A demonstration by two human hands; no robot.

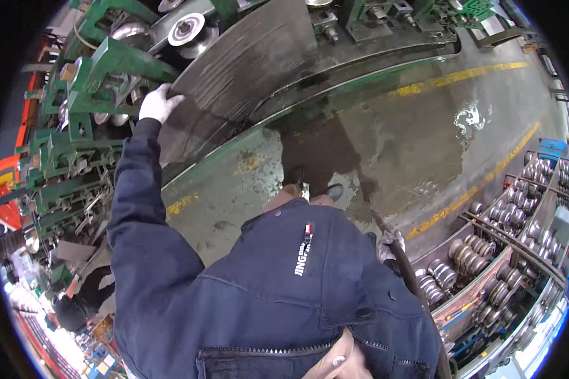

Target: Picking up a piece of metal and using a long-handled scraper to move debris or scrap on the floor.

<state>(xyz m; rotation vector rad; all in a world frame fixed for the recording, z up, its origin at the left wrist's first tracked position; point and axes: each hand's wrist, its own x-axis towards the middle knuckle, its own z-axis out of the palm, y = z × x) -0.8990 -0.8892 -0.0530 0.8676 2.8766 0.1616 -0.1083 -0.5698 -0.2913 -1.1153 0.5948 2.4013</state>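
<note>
A slip is looking like the chief danger from where I'm standing: the grey-green painted floor [417, 142] is glistening with wet, and a dark shoe [335, 191] is standing right at the edge of a dark brown, irregular patch [319, 148], so a shift of weight onto that slick could be sending the foot sideways. A long, dark, slender pole [413, 281] is slanting along the person's right side, from behind the dark navy work jacket [265, 271] forward to the floor by that patch; its rear end, passing near the open rack of shiny steel rollers [466, 258], could be knocking them if swung without a look behind. The left hand [159, 105], in a white glove, is resting where the green-painted metal machine frame [117, 66] is meeting a broad, scuffed grey metal panel [246, 72], and a slip there could be bringing it against the hard edges. The left arm is reaching out forward and to the side, elbow slightly bent; its thumb is standing apart from the fingers, though I cannot tell whether those are gripping the frame or merely leaning. The right hand [388, 245], in a pale, soiled glove, is hanging low beside the body, fingers wrapping around the pole.
</note>
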